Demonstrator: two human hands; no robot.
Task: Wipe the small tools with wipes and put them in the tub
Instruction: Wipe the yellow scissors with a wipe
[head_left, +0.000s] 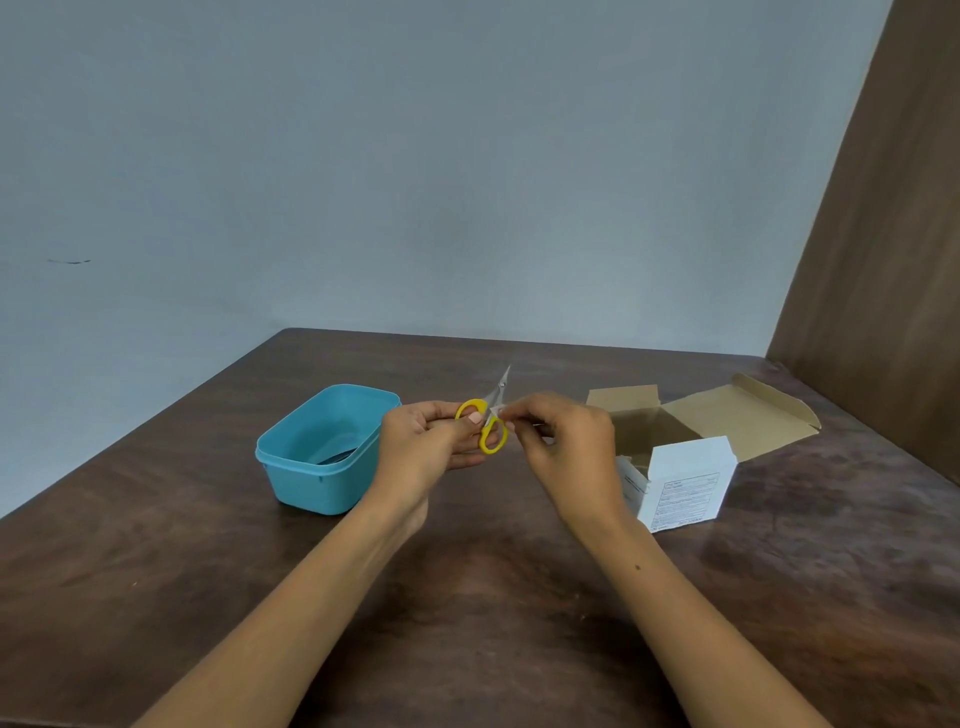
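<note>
Small scissors (493, 415) with yellow handles and thin curved blades point up and away, held above the table. My left hand (426, 447) grips them by the yellow handles. My right hand (561, 441) pinches a small white wipe (496, 410) against the scissors where the blades meet the handles. The blue tub (291, 462) stands just left of my left hand, with a dark tool lying inside it.
An open cardboard box (748, 415) sits at the right with its lid flapped back. A white box of wipes (685, 488) stands in front of it. A brown panel (883, 260) rises along the table's right side.
</note>
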